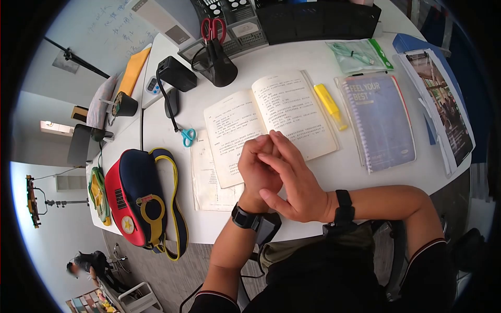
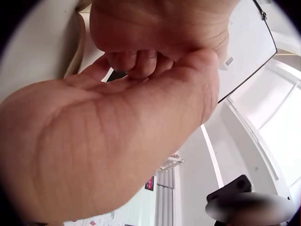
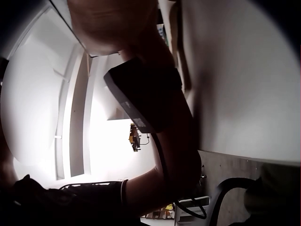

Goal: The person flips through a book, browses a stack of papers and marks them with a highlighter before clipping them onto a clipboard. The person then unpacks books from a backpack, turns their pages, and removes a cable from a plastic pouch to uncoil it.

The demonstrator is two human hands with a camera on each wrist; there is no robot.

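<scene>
My hands are together over the lower edge of an open book. The left hand points up the page, its fingers bent and mostly hidden behind the other hand. From the right, the right hand lies against it, fingers loosely extended across it and thumb apart. Seen from the left wrist, bent fingers show between the two hands. Each wrist carries a black strap with a camera. No object shows in either hand. Under the book's left side lie worn printed sheets.
A yellow highlighter and a spiral notebook lie right of the book. Beyond are a clipboard and a cable pouch. On the left are blue scissors, a red-navy bag, a mouse and a pen cup.
</scene>
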